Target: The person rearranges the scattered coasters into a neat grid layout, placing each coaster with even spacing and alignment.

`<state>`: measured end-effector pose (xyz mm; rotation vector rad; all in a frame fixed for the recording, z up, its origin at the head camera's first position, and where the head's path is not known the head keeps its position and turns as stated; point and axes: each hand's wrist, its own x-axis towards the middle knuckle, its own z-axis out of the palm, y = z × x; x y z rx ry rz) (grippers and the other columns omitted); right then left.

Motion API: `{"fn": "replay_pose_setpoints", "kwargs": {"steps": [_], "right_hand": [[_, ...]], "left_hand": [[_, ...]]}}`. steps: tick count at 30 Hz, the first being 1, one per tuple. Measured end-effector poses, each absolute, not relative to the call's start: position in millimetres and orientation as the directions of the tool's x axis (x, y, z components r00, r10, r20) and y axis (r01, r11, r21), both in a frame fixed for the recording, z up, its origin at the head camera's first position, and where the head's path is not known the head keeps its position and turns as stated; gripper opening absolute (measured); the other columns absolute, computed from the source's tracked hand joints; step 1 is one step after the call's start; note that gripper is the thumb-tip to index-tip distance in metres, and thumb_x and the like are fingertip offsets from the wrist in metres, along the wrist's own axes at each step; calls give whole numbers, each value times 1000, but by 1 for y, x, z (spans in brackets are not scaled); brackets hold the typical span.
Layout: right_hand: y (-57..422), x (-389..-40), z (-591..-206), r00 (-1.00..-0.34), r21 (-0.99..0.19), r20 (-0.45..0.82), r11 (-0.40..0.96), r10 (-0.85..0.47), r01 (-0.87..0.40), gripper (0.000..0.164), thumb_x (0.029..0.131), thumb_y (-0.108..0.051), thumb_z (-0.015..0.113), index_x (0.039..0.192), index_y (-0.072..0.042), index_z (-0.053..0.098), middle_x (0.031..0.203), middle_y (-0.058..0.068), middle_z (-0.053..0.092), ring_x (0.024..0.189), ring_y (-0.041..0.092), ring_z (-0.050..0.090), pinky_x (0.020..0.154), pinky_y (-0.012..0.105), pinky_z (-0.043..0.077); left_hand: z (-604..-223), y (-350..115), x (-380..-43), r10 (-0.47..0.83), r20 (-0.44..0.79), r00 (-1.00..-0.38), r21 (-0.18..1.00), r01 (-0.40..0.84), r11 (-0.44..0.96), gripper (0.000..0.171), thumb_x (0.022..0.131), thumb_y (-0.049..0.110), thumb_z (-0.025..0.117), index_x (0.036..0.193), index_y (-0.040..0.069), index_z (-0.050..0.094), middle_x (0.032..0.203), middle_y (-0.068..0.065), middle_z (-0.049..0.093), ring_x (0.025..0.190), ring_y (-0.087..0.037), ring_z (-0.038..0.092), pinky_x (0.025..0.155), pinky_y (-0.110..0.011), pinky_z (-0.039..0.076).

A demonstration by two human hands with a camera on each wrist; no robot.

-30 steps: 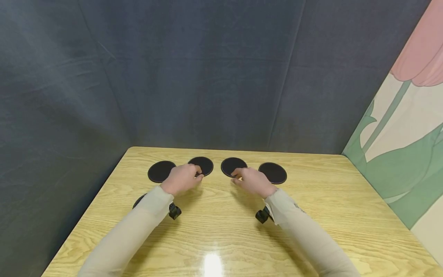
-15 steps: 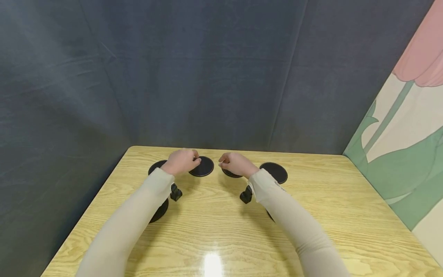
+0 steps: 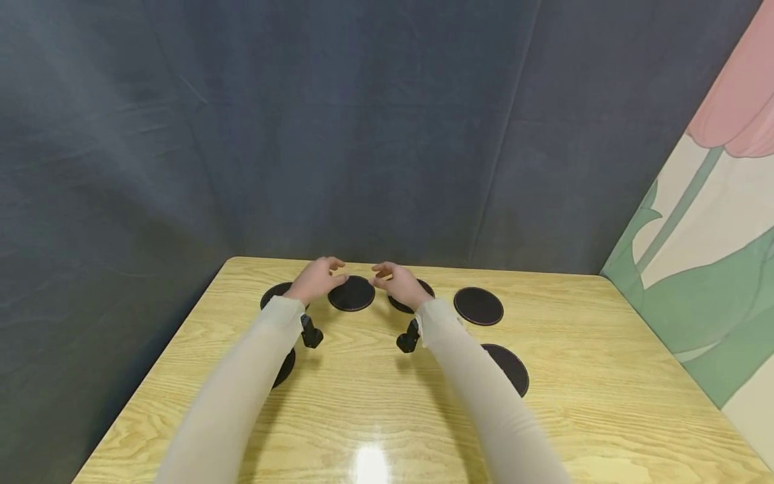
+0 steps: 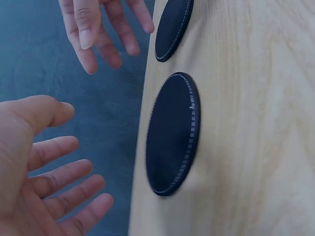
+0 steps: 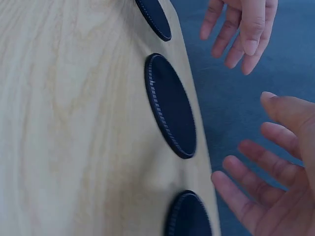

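My left hand (image 3: 318, 278) hovers over the far part of the table, beside a round black coaster with light stitching (image 3: 352, 294). Its fingers are spread and relaxed, and nothing lies in them, as the left wrist view shows. Facing it, my right hand (image 3: 400, 284) hangs above another black coaster (image 3: 425, 288), partly covering it. The fingers (image 5: 246, 182) of that hand are also apart and hold nothing. Both hands are raised off the wood, palms turned toward each other.
More black coasters lie around: one at the back right (image 3: 478, 306), one nearer on the right (image 3: 510, 368), one half hidden by the left wrist (image 3: 275, 293), one by the left forearm (image 3: 285, 368). A dark curtain (image 3: 375, 134) hangs behind the wooden table (image 3: 375, 390).
My right hand has moved left and away from me, my left hand slightly farther off, so they now sit closer together. The fingers of both have opened out. The coasters stay put.
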<state>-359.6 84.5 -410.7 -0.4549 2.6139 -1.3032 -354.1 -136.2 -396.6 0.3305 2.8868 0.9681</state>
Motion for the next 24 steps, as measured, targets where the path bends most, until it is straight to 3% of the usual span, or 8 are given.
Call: {"fn": "replay_pose_setpoints", "kwargs": {"steps": [10,17,24], "right_hand": [[77,-364,-432,-943,-869,-30,474,-331,-139,51,95,-26,63,140,-6,49,137,17,52,118,32,57,85,39,56],[74,-364,-440,-957,-864,-24,488,-288,-125,52,94,-27,64,141,-8,49,138,14,52,121,31,55,85,37,55],[73,-363,-450,-960,-844,-27,521,-277,-127,53,94,-29,65,141,-10,49,140,14,51,123,31,54,91,42,52]], "left_hand": [[-423,-140,-351,151,9,-989,755,106,647,52,96,34,58,139,6,51,140,-17,50,124,-34,52,98,-49,47],[-435,-143,-352,115,-12,-993,779,63,623,50,96,31,59,138,6,52,140,-17,51,126,-34,50,100,-50,45],[-439,-144,-351,102,-23,-994,786,45,616,48,96,26,59,137,3,52,141,-21,49,127,-36,49,102,-50,44]]}}
